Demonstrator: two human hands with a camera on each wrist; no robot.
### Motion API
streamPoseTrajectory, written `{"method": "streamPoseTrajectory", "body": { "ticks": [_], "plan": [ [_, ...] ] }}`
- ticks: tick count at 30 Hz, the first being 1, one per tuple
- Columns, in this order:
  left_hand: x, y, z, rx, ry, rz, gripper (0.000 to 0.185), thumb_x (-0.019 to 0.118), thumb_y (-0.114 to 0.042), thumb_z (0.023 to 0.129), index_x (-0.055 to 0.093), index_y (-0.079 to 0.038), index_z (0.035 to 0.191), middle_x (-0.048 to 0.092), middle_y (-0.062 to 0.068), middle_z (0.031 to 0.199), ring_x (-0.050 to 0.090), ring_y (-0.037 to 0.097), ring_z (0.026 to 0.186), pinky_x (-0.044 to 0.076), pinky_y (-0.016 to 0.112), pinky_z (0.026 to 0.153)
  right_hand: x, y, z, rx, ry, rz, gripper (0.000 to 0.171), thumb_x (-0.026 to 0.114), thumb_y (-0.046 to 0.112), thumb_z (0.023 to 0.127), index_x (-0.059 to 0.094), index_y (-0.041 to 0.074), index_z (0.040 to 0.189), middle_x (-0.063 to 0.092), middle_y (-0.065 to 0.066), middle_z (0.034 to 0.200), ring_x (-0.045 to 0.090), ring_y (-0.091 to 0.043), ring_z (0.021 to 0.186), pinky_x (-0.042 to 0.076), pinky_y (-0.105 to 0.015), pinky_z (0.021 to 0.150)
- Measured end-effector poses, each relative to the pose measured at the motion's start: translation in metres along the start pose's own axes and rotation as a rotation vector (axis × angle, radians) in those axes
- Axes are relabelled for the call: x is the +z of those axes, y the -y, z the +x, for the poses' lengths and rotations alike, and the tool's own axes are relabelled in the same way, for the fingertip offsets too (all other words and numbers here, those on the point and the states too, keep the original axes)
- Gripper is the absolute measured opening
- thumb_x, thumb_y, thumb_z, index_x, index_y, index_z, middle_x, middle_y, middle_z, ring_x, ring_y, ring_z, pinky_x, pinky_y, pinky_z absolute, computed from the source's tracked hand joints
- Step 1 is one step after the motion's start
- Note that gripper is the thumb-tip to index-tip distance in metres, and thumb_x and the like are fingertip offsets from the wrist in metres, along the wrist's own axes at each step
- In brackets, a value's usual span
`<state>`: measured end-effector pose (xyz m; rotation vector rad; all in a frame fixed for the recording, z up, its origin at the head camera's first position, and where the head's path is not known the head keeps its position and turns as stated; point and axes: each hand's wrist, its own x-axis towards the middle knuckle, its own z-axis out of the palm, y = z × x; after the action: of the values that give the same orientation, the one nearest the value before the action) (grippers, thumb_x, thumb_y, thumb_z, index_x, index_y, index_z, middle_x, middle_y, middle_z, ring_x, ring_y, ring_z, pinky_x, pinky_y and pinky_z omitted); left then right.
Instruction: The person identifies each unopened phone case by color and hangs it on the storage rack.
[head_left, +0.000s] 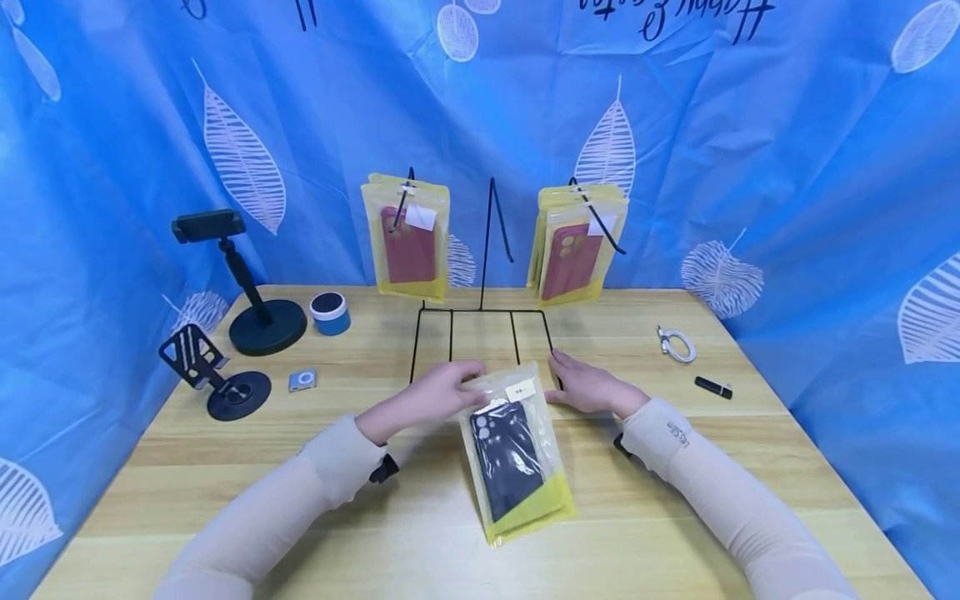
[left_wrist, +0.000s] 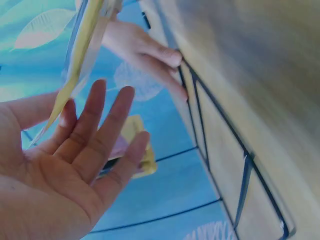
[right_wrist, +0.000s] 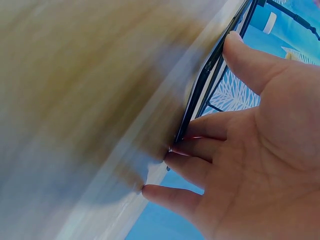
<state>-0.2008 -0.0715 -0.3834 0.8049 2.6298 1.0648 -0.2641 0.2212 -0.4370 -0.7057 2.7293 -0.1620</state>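
Note:
My left hand [head_left: 435,398] pinches the top edge of a clear-and-yellow pouch [head_left: 551,500] holding a dark phone case [head_left: 506,458]. Tilted, the pouch hangs over the front of a black wire display rack [head_left: 482,311], hiding part of its base. In the left wrist view the pouch [left_wrist: 75,65] is seen edge-on between thumb and index finger, the other fingers spread. My right hand [head_left: 588,387] rests at the right front corner of the rack's base. Its thumb and fairly straight fingers touch the wire [right_wrist: 202,80] in the right wrist view.
Pouches with reddish phone cases hang on the rack's left hook [head_left: 408,250] and right hook [head_left: 573,258]. At left stand two phone stands [head_left: 267,325] [head_left: 238,396], a blue cylinder [head_left: 330,314] and a small square player [head_left: 302,380]. A white cable [head_left: 677,344] and black stick [head_left: 713,387] lie right.

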Motion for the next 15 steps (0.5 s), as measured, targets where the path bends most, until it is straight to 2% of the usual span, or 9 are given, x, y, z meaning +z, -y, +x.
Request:
{"method": "streamPoseTrajectory", "body": {
  "ticks": [2, 5, 7, 9, 13, 15],
  "plan": [
    [-0.007, 0.0, -0.004, -0.017, -0.063, -0.044, 0.014, 0.068, -0.027, 0.093, 0.065, -0.016, 0.1, 0.07, 0.001, 0.097, 0.062, 0.015, 0.082, 0.053, 0.036, 0.076, 0.0, 0.0, 0.0, 0.005, 0.005, 0.012, 0.085, 0.048, 0.053, 0.1, 0.017, -0.004, 0.156, 0.01, -0.022, 0.165, 0.017, -0.038, 0.152, 0.022, -0.05, 0.123],
    [-0.018, -0.001, -0.011, -0.026, -0.177, -0.12, 0.016, 0.069, -0.027, 0.093, 0.065, -0.014, 0.102, 0.07, 0.005, 0.107, 0.064, 0.019, 0.094, 0.054, 0.04, 0.085, -0.001, 0.001, 0.0, 0.009, 0.018, 0.026, 0.088, 0.047, 0.056, 0.1, 0.015, -0.001, 0.157, 0.009, -0.021, 0.166, 0.016, -0.036, 0.153, 0.022, -0.05, 0.123],
    [-0.026, -0.004, -0.016, -0.011, -0.256, -0.167, 0.015, 0.07, -0.024, 0.093, 0.065, -0.013, 0.1, 0.07, 0.006, 0.103, 0.064, 0.018, 0.091, 0.055, 0.037, 0.08, -0.001, 0.001, 0.0, 0.013, 0.026, 0.032, 0.088, 0.046, 0.057, 0.1, 0.014, 0.0, 0.158, 0.008, -0.019, 0.166, 0.014, -0.035, 0.153, 0.022, -0.05, 0.123],
    [-0.036, -0.006, -0.023, 0.011, -0.333, -0.202, 0.014, 0.07, -0.022, 0.093, 0.065, -0.011, 0.1, 0.07, 0.007, 0.1, 0.064, 0.017, 0.081, 0.055, 0.033, 0.072, -0.002, 0.002, 0.001, 0.009, 0.025, 0.033, 0.087, 0.046, 0.056, 0.1, 0.014, -0.001, 0.157, 0.008, -0.02, 0.166, 0.014, -0.036, 0.153, 0.022, -0.05, 0.123],
    [-0.061, -0.01, -0.035, 0.042, -0.442, -0.239, 0.011, 0.068, -0.016, 0.094, 0.065, -0.007, 0.099, 0.07, 0.012, 0.091, 0.051, 0.012, 0.054, 0.042, 0.024, 0.045, -0.002, 0.002, 0.001, 0.01, 0.025, 0.041, 0.087, 0.048, 0.055, 0.1, 0.014, -0.001, 0.157, 0.008, -0.021, 0.166, 0.014, -0.036, 0.153, 0.021, -0.05, 0.123],
    [-0.078, -0.011, -0.041, 0.049, -0.49, -0.273, 0.011, 0.067, -0.014, 0.095, 0.065, -0.004, 0.099, 0.068, 0.012, 0.087, 0.047, 0.01, 0.05, 0.036, 0.023, 0.04, -0.002, 0.003, 0.001, 0.011, 0.028, 0.038, 0.087, 0.048, 0.055, 0.1, 0.015, -0.001, 0.157, 0.008, -0.021, 0.166, 0.014, -0.036, 0.153, 0.021, -0.05, 0.124]
  ]
}}
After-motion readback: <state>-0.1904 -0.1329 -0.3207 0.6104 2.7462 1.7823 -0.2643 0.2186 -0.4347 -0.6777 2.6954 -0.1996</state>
